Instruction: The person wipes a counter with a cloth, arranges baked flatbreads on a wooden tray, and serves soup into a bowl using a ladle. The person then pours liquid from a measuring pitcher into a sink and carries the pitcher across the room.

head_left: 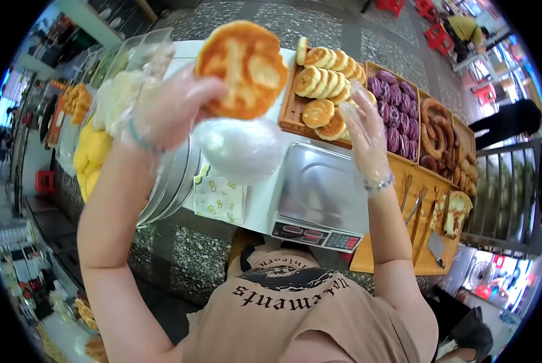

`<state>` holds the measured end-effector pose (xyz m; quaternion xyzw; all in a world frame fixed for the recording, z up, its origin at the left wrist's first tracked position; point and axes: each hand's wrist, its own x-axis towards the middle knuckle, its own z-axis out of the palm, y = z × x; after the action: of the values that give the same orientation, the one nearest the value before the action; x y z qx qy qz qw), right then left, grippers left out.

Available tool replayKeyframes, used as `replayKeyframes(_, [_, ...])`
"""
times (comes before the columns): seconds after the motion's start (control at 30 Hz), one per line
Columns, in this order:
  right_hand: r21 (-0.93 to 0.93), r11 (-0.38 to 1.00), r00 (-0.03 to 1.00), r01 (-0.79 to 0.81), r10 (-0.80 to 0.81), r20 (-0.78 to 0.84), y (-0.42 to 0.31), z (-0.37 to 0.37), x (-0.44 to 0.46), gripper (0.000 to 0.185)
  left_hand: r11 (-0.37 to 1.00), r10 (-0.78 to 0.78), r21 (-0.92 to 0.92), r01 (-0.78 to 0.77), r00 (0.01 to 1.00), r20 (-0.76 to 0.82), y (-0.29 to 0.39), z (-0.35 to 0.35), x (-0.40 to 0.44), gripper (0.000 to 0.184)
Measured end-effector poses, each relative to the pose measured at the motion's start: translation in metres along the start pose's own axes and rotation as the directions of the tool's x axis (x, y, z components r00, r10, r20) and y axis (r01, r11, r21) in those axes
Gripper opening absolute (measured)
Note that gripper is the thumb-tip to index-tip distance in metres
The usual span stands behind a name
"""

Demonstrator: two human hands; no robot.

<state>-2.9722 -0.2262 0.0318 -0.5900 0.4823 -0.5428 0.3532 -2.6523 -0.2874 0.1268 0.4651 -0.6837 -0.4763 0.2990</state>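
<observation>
My left hand (177, 109), in a clear plastic glove, pinches a round, golden-brown flatbread (247, 69) by its edge and holds it up above the table. My right hand (368, 136), gloved too, reaches over the right side of a wooden tray of pale round flatbreads (325, 81). Its fingers are stretched out beside the breads; whether they touch one I cannot tell. Below and between the hands lie a clear plastic bag (238, 148) and a digital scale (319, 190) with a bare metal plate.
Purple rolls (398, 109) and brown ring-shaped breads (437, 136) fill trays to the right. A wooden board (392, 242) carries tongs and a scraper (436, 248). Patterned paper bags (219, 196) lie left of the scale, near round metal pans (174, 187) and yellow dough (91, 154).
</observation>
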Motion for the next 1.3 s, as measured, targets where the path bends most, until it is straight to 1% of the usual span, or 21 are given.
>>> replayKeyframes(0.03, [0.05, 0.996, 0.997, 0.078, -0.079, 0.017, -0.017, 0.013, -0.003, 0.057, 0.995, -0.049, -0.082, 0.05, 0.999, 0.021, -0.007, -0.008, -0.029, 0.021])
replayKeyframes(0.07, [0.071, 0.994, 0.996, 0.086, -0.089, 0.029, -0.035, 0.027, -0.007, 0.056, 0.901, -0.118, -0.419, 0.113, 0.993, 0.014, 0.005, -0.004, -0.061, 0.033])
replayKeyframes(0.1, [0.07, 0.993, 0.995, 0.093, -0.096, 0.04, -0.04, 0.039, -0.009, 0.056, 0.699, -0.168, -0.701, 0.142, 0.985, 0.032, 0.019, -0.001, -0.09, 0.045])
replayKeyframes(0.17, [-0.02, 0.998, 0.998, 0.056, -0.056, 0.041, -0.043, 0.06, -0.007, 0.057, 0.662, -0.246, -0.735, 0.151, 0.969, -0.023, 0.003, -0.012, -0.142, 0.07])
replayKeyframes(0.2, [-0.21, 0.977, 0.999, 0.021, -0.015, 0.032, -0.029, 0.063, 0.002, 0.061, 0.648, -0.267, -0.751, 0.124, 0.961, -0.072, -0.01, -0.017, -0.169, 0.073])
replayKeyframes(0.3, [-0.331, 0.94, 0.995, 0.081, -0.095, -0.026, 0.02, 0.067, 0.043, 0.064, 0.622, -0.341, -0.78, 0.073, 0.922, -0.185, -0.037, -0.031, -0.231, 0.077])
replayKeyframes(0.37, [-0.158, 0.974, 0.974, -0.161, 0.131, -0.183, 0.047, 0.073, 0.082, 0.066, 0.572, -0.437, -0.817, 0.067, 0.868, -0.235, -0.068, -0.037, -0.263, 0.076])
replayKeyframes(0.4, [-0.164, 0.973, 0.973, -0.164, 0.133, -0.188, 0.068, 0.074, 0.104, 0.066, 0.568, -0.436, -0.82, 0.071, 0.871, -0.227, -0.077, -0.033, -0.27, 0.076])
replayKeyframes(0.57, [-0.455, 0.824, 0.941, -0.337, 0.284, -0.183, 0.156, 0.082, 0.201, 0.075, 0.435, -0.552, -0.899, -0.051, 0.774, -0.31, -0.092, -0.003, -0.255, 0.076])
replayKeyframes(0.6, [-0.448, 0.828, 0.941, -0.337, 0.284, -0.185, 0.171, 0.087, 0.219, 0.075, 0.454, -0.561, -0.888, -0.069, 0.753, -0.345, -0.091, 0.004, -0.247, 0.079])
replayKeyframes(0.67, [-0.683, 0.684, 0.966, -0.256, 0.214, -0.147, 0.201, 0.097, 0.247, 0.082, 0.477, -0.513, -0.874, -0.094, 0.778, -0.364, -0.092, 0.011, -0.235, 0.076])
replayKeyframes(0.8, [-0.73, 0.615, 0.955, -0.296, 0.206, -0.214, 0.229, 0.116, 0.286, 0.089, 0.52, -0.501, -0.85, -0.085, 0.775, -0.384, -0.106, 0.02, -0.229, 0.073])
replayKeyframes(0.9, [-0.752, 0.609, 0.965, -0.254, 0.216, -0.151, 0.26, 0.108, 0.313, 0.082, 0.517, -0.524, -0.853, -0.067, 0.764, -0.377, -0.113, 0.02, -0.202, 0.071])
replayKeyframes(0.97, [-0.822, 0.485, 0.872, -0.299, 0.488, -0.029, 0.292, 0.093, 0.332, 0.058, 0.498, -0.598, -0.861, -0.101, 0.68, -0.425, -0.119, 0.02, -0.196, 0.069])
replayKeyframes(1.0, [-0.757, 0.535, 0.891, -0.376, 0.433, -0.137, 0.301, 0.085, 0.332, 0.036, 0.497, -0.604, -0.862, -0.096, 0.675, -0.424, -0.12, 0.018, -0.191, 0.069])
replayKeyframes(1.03, [-0.758, 0.534, 0.889, -0.375, 0.438, -0.131, 0.305, 0.076, 0.331, 0.036, 0.495, -0.603, -0.864, -0.088, 0.681, -0.415, -0.12, 0.016, -0.186, 0.068])
replayKeyframes(1.1, [-0.555, 0.751, 0.932, -0.357, 0.325, -0.16, 0.313, 0.056, 0.328, 0.031, 0.491, -0.607, -0.868, -0.074, 0.686, -0.402, -0.12, 0.011, -0.177, 0.068])
replayKeyframes(1.17, [-0.661, 0.673, 0.928, -0.333, 0.357, -0.104, 0.313, 0.057, 0.315, 0.038, 0.47, -0.585, -0.877, -0.096, 0.71, -0.391, -0.123, 0.006, -0.169, 0.067])
replayKeyframes(1.23, [-0.962, 0.266, 0.99, -0.064, 0.142, -0.026, 0.312, 0.07, 0.301, 0.052, 0.45, -0.6, -0.886, -0.112, 0.697, -0.393, -0.13, 0.003, -0.163, 0.067])
replayKeyframes(1.27, [-0.995, 0.074, 0.974, -0.062, 0.223, -0.044, 0.312, 0.071, 0.304, 0.063, 0.435, -0.613, -0.892, -0.123, 0.684, -0.394, -0.131, 0.0, -0.162, 0.066])
replayKeyframes(1.3, [-0.995, 0.081, 0.975, -0.059, 0.221, -0.04, 0.318, 0.073, 0.306, 0.063, 0.441, -0.612, -0.889, -0.127, 0.681, -0.401, -0.131, -0.002, -0.161, 0.066])
